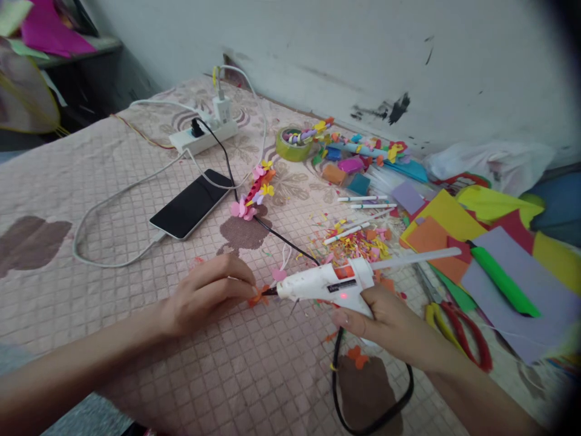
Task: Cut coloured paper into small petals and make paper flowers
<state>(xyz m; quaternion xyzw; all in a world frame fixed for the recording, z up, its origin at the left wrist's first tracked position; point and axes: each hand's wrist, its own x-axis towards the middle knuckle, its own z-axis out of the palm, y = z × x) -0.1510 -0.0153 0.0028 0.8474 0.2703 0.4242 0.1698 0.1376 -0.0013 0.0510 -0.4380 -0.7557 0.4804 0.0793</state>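
My right hand (385,321) grips a white hot glue gun (327,283) with a lit red light and a clear glue stick (417,257) out of its back. Its dark nozzle meets an orange paper cutout (258,296), which my left hand (218,290) pinches between fingertips. Part of the cutout is hidden by those fingers. Just beyond the nozzle lies a pink paper piece (279,275) by a thin white loop. Near my right wrist another orange butterfly cutout (358,357) rests on the cloth. Farther back is a red strip (258,189) decorated with paper butterflies and flowers.
A phone (193,204) charges from a power strip (204,136). The gun's black cord (334,387) loops at the front. To the right lie scissors (458,327), coloured sheets (521,297), a green cutter (503,280) and paper scraps (358,245). Tape (293,149) stands near the wall.
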